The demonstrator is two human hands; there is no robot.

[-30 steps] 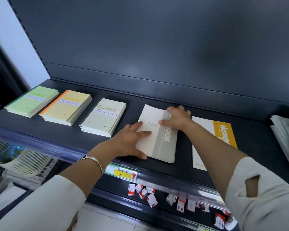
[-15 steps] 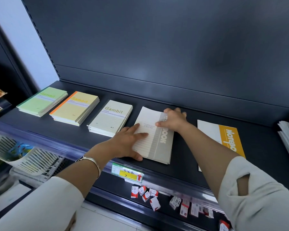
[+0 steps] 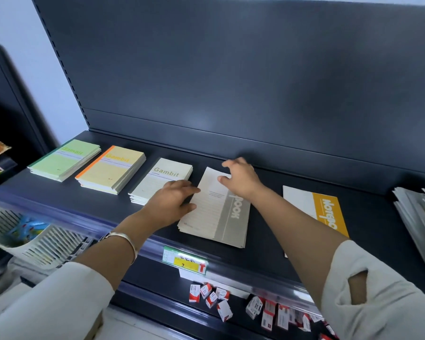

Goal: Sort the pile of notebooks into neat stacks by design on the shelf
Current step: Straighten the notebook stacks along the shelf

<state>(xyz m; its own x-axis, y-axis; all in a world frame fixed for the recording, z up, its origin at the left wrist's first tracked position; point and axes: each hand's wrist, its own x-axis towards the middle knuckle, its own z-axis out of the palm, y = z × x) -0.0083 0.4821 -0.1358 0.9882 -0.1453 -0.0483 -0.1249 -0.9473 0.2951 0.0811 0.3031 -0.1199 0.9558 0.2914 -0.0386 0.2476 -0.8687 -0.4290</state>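
Dark shelf | 3 Gambit stacks | 1 grey stack | left hand, right hand: fingers relaxed, pressing it

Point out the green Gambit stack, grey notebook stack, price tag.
green Gambit stack (image 3: 64,159), head view, top cover centre
grey notebook stack (image 3: 215,215), head view, top cover centre
price tag (image 3: 184,262), head view, yellow patch

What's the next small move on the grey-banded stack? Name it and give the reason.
Probably square the grey-banded stack, nudging it into line with the cream Gambit stack. It lies askew, its near edges look uneven, and the left hand on its left side and the right hand at its far corner are placed to push.
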